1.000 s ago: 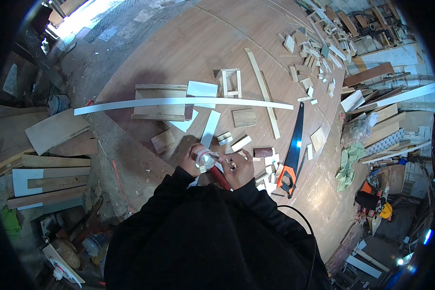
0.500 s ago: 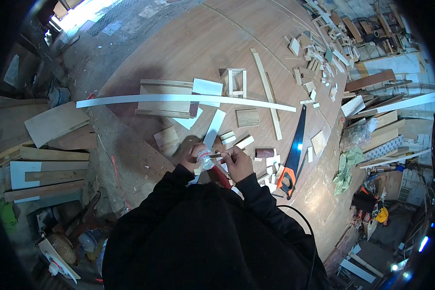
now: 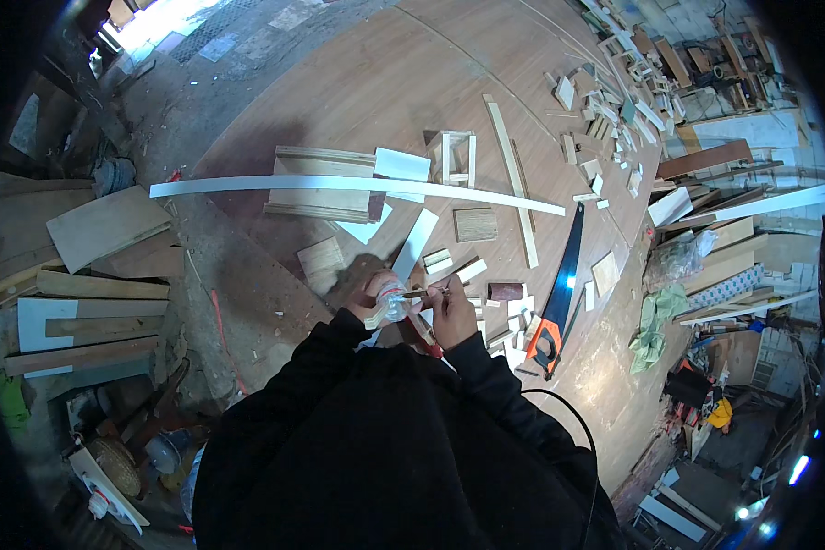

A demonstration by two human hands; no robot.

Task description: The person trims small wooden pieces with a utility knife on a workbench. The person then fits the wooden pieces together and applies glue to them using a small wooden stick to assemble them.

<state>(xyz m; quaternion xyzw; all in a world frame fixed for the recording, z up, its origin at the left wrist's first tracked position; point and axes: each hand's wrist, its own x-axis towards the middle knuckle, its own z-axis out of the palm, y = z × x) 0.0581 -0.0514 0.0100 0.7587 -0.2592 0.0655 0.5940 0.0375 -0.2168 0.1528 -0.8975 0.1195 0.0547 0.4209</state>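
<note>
Close to my body, my left hand [image 3: 365, 293] is wrapped round a clear plastic bottle-like container [image 3: 393, 308] with a reddish band near its top. My right hand [image 3: 455, 316] pinches a thin stick [image 3: 416, 294], whose far tip meets the container. Whether the tip is inside or only against it, I cannot tell. Part of a red object [image 3: 428, 337] shows between my hands, mostly hidden. Small light wood blocks [image 3: 437, 261] lie just beyond my fingers, beside a white strip [image 3: 414, 244].
A handsaw [image 3: 559, 293] with an orange handle lies to the right on the wooden panel [image 3: 339, 101]. One long white strip [image 3: 339, 185] crosses stacked boards. Farther off are a small wood frame [image 3: 455, 158], a long batten [image 3: 511, 179] and scattered offcuts [image 3: 605, 119].
The container has tilted slightly in my left hand, and less of the red object shows. My right hand still pinches the stick at the container. The whole view has shifted a little.
</note>
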